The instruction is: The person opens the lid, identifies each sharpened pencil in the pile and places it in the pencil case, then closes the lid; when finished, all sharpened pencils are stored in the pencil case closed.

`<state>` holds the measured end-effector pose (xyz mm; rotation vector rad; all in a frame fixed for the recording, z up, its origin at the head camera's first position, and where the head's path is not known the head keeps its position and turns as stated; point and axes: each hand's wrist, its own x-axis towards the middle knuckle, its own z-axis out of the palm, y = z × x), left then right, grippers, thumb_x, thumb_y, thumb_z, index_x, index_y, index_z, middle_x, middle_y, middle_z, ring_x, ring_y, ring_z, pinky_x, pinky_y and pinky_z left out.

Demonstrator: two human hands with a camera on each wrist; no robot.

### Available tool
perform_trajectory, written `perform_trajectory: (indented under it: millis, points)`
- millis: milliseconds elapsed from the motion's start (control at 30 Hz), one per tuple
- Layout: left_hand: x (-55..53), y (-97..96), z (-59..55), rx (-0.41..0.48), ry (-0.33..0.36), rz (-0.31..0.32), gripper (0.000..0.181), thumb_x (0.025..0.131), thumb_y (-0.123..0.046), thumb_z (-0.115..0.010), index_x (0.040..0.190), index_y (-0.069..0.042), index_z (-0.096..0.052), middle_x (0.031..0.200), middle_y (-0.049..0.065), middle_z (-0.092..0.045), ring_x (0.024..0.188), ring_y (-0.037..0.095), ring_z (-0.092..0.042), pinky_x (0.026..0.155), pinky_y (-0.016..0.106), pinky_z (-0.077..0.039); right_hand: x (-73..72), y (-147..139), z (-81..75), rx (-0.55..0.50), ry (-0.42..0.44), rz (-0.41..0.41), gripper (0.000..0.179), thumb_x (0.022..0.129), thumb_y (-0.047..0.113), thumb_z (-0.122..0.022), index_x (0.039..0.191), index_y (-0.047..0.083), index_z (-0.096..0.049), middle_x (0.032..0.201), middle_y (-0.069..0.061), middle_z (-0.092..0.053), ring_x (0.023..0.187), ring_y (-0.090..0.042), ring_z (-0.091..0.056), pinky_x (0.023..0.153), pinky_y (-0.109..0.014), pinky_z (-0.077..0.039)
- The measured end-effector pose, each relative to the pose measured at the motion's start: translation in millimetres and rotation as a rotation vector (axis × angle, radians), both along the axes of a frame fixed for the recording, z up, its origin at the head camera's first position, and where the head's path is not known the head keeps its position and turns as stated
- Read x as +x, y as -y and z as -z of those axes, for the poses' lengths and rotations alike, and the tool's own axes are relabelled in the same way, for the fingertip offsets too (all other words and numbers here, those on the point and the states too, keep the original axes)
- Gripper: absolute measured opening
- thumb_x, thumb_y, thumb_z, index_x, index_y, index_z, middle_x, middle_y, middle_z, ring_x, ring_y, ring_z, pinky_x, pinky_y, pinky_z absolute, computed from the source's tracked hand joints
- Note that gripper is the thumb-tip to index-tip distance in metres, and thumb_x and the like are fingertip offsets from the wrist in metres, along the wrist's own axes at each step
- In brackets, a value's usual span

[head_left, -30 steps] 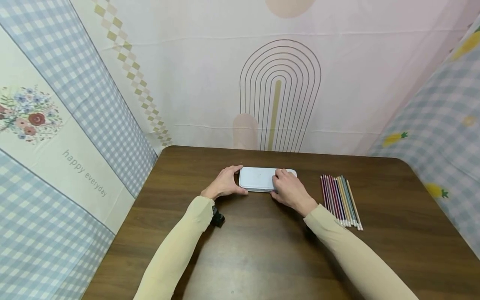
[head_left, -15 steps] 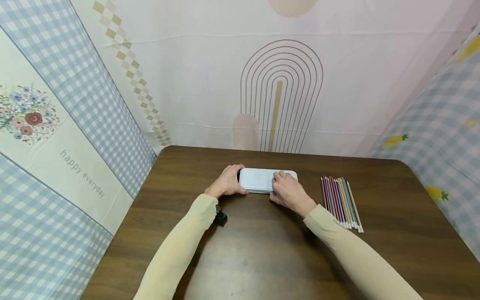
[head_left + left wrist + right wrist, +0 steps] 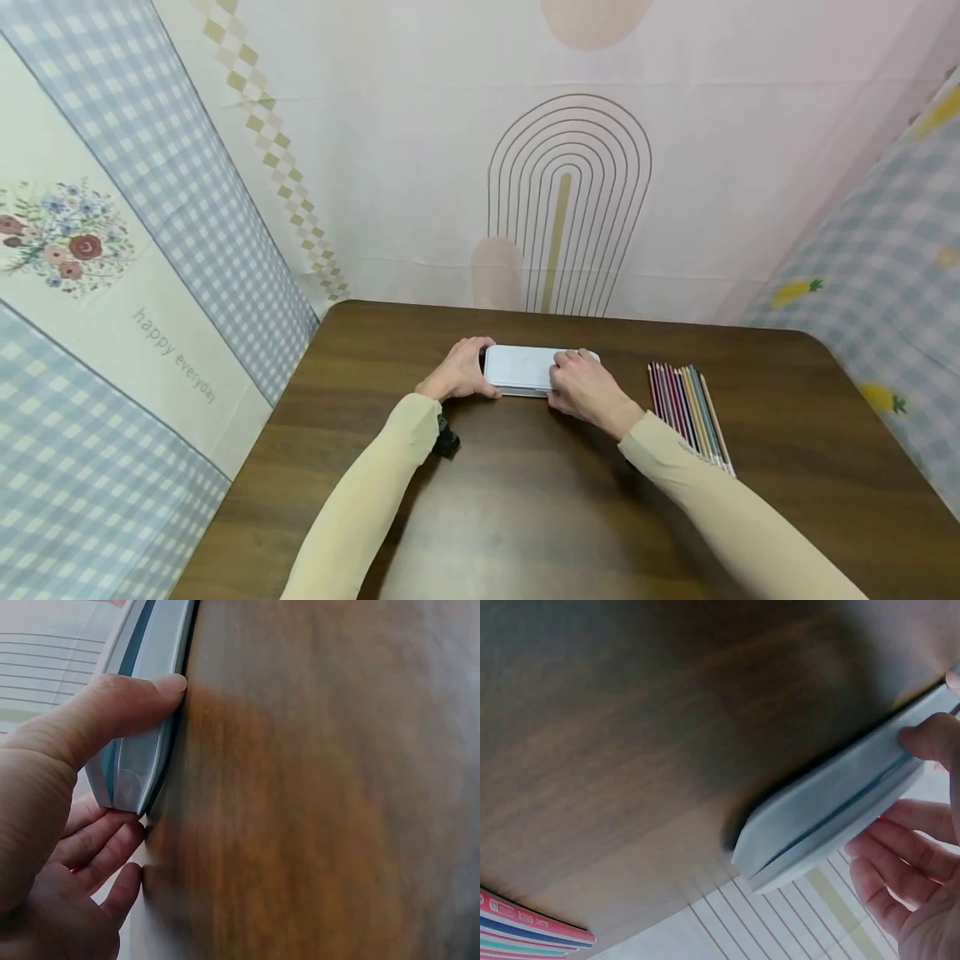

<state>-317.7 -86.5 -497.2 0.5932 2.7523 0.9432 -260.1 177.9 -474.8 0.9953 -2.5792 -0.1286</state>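
A flat, pale pencil case (image 3: 519, 367) lies on the table near its far edge. My left hand (image 3: 461, 373) holds the case's left end, with the thumb (image 3: 150, 701) on the front side and the fingers around the end and back. At the right part, my right hand (image 3: 588, 387) grips the case; its thumb (image 3: 926, 739) presses the front side while bent fingers lie over the top. Between lid and base, a blue-green seam (image 3: 135, 641) shows in both wrist views. How far the lid is lifted I cannot tell.
Several coloured pencils (image 3: 686, 408) lie side by side to the right of the case, partly under the right forearm's line of sight. The brown wooden table (image 3: 487, 517) ends at a patterned cloth backdrop (image 3: 405, 183).
The head view has shifted slightly. Both hands keep their places on the pencil case, and slightly more of its front side and seam shows.
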Motion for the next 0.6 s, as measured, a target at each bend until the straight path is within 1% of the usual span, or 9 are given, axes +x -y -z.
perform_trajectory:
  millis: [133,267,333,400,500,600]
  points:
    - [-0.1,0.8,1.7,0.037,0.029,-0.023,0.092,0.069,-0.022,-0.103,0.147,-0.005,-0.059,0.155,0.017,-0.061,0.147,0.036,-0.050,0.126,0.050,-0.042,-1.5,-4.1,-6.8,-0.058,0.066,-0.016,0.023,0.085,0.021,-0.088,0.078,0.006,-0.073,0.082,-0.009,-0.068,0.079,-0.029,-0.066,0.079,-0.047,-0.058]
    - [-0.4,0.5,3.4,0.053,0.041,-0.027,0.094,0.067,-0.019,-0.104,0.148,-0.004,-0.059,0.155,0.018,-0.061,0.148,0.035,-0.050,0.127,0.049,-0.041,-1.8,-9.3,-14.6,-0.136,0.116,-0.016,0.018,0.087,0.019,-0.089,0.083,0.006,-0.077,0.086,-0.008,-0.071,0.080,-0.026,-0.067,0.080,-0.046,-0.061]
    - [-0.9,0.1,3.2,0.059,0.044,-0.025,0.096,0.067,-0.018,-0.104,0.150,-0.002,-0.057,0.154,0.018,-0.060,0.146,0.036,-0.050,0.127,0.050,-0.041,-2.7,-11.7,-18.5,-0.174,0.128,0.000,0.017,0.088,0.020,-0.090,0.089,0.006,-0.081,0.090,-0.008,-0.072,0.082,-0.024,-0.069,0.079,-0.044,-0.062]
    - [-1.4,-0.7,2.6,0.066,0.052,-0.027,0.098,0.067,-0.017,-0.103,0.152,-0.001,-0.056,0.153,0.019,-0.060,0.144,0.036,-0.050,0.126,0.050,-0.041,-3.8,-14.0,-22.3,-0.210,0.136,0.024,0.019,0.089,0.022,-0.090,0.096,0.005,-0.085,0.092,-0.008,-0.074,0.083,-0.023,-0.070,0.077,-0.042,-0.063]
    - [-0.5,-0.5,1.9,0.066,0.061,-0.033,0.099,0.068,-0.018,-0.103,0.153,0.000,-0.055,0.153,0.020,-0.059,0.141,0.036,-0.050,0.125,0.051,-0.041,-6.1,-15.1,-27.3,-0.272,0.133,0.053,0.022,0.089,0.024,-0.090,0.100,0.005,-0.087,0.095,-0.008,-0.078,0.082,-0.023,-0.073,0.074,-0.042,-0.063]
    - [0.5,-1.3,1.4,0.044,0.054,-0.045,0.098,0.068,-0.021,-0.103,0.151,0.002,-0.057,0.151,0.020,-0.060,0.139,0.036,-0.051,0.124,0.051,-0.041,-9.9,-16.4,-32.9,-0.336,0.146,0.083,0.022,0.091,0.026,-0.089,0.102,0.007,-0.087,0.098,-0.009,-0.081,0.083,-0.025,-0.076,0.074,-0.045,-0.064]
